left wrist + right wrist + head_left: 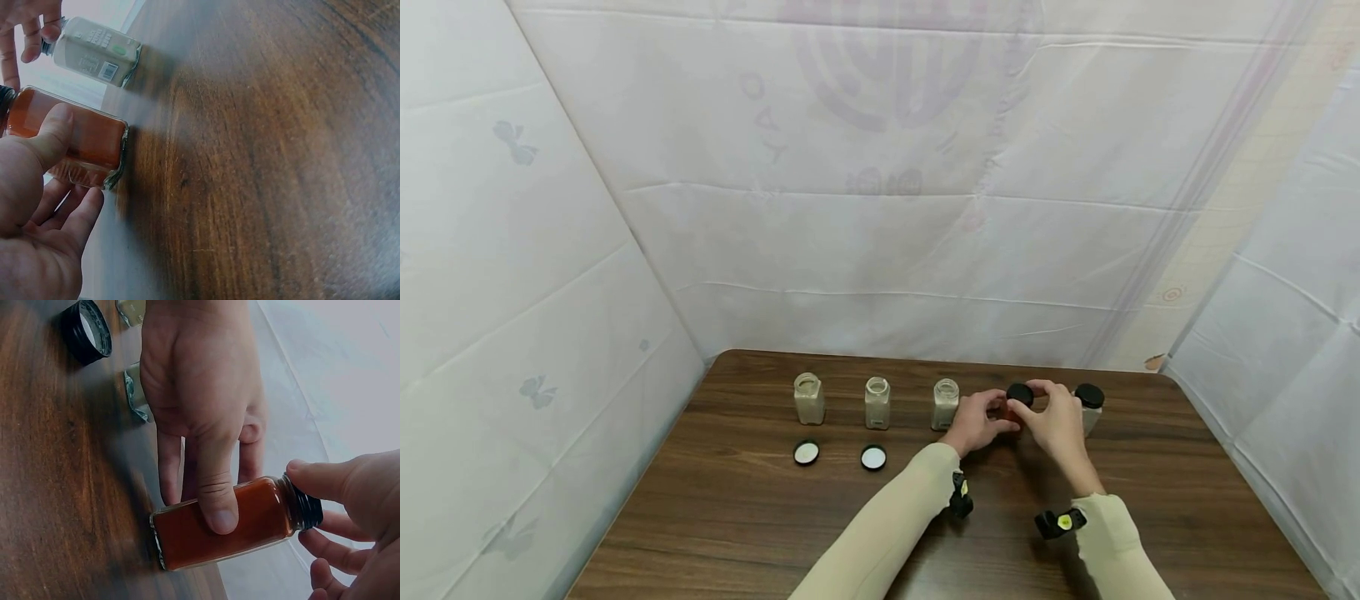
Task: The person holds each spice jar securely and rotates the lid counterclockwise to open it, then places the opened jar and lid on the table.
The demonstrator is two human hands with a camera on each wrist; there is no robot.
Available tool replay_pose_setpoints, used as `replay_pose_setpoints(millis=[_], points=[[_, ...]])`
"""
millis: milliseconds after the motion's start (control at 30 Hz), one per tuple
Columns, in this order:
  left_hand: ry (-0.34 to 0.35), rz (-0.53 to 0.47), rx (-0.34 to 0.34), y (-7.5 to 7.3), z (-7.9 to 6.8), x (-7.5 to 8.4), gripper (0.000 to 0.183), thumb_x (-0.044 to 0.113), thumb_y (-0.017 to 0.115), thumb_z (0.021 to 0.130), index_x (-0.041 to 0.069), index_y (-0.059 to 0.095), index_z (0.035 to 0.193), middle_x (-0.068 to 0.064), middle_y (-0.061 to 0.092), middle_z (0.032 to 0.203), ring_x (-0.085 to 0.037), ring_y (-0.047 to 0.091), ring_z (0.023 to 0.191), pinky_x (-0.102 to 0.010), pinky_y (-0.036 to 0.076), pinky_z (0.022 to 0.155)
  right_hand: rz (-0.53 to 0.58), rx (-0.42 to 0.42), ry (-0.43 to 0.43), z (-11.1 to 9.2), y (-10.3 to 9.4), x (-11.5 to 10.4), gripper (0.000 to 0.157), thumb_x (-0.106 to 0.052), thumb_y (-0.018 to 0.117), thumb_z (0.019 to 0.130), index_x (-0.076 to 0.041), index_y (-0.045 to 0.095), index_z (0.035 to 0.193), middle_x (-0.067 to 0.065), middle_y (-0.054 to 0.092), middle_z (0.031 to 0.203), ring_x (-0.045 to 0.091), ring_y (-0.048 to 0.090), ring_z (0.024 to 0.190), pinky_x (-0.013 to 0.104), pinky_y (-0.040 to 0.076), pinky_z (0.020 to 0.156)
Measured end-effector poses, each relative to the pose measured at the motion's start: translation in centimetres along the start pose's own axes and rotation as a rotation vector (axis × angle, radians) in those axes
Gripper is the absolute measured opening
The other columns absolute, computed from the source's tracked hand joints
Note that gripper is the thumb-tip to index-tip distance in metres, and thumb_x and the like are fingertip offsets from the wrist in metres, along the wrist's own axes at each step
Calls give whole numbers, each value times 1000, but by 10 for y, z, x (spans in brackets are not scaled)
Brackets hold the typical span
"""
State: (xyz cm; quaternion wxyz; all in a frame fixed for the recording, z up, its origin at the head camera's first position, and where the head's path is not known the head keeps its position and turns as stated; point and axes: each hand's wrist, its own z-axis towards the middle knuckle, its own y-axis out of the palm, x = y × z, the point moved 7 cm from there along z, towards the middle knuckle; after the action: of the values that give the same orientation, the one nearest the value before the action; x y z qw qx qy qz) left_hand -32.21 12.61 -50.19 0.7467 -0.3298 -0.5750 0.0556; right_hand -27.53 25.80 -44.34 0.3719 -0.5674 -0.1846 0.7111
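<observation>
My left hand [976, 423] grips a square glass spice jar of red-orange powder [259, 509], thumb on the near face and fingers behind. The jar stands upright, its base right at the tabletop. My right hand [1060, 423] pinches the jar's black screw lid [307, 509] between thumb and fingers from the right. The lid sits on the jar's neck. Just right of that hand is a jar of pale powder [94, 53] with a black lid [1089, 396] on. Left of my left hand stands an uncapped jar of pale powder [945, 406].
Two more uncapped jars, a middle jar [877, 406] and a far left jar [809, 402], stand in the same row. In front of them a lid [873, 457] and another lid [807, 452] lie with white liners up. White cloth [880, 250] hangs behind the wooden table [737, 517].
</observation>
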Motion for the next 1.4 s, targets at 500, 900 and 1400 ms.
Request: replay_pose_setpoints(millis=[500, 900, 1400], points=[[15, 19, 3, -1, 0, 1, 42, 28, 81, 91, 16, 69, 129, 2, 75, 119, -11, 67, 114, -28, 53, 96, -9, -22, -76, -1, 2, -3, 44, -15, 77, 94, 6, 64, 130, 32, 61, 124, 51, 54, 113, 63, 40, 95], [18, 15, -2, -1, 1, 1, 43, 26, 82, 90, 15, 69, 130, 2, 75, 118, -11, 68, 113, -27, 54, 95, -17, -120, -77, 0, 6, -2, 45, -7, 66, 100, 2, 57, 143, 32, 51, 140, 50, 48, 114, 61, 43, 88], [16, 30, 7, 0, 1, 2, 46, 28, 82, 91, 14, 68, 133, 1, 74, 123, -12, 67, 115, -26, 53, 96, 56, 48, -37, -3, 3, 4, 56, -21, 85, 88, 7, 60, 129, 28, 63, 117, 45, 52, 113, 62, 29, 105]])
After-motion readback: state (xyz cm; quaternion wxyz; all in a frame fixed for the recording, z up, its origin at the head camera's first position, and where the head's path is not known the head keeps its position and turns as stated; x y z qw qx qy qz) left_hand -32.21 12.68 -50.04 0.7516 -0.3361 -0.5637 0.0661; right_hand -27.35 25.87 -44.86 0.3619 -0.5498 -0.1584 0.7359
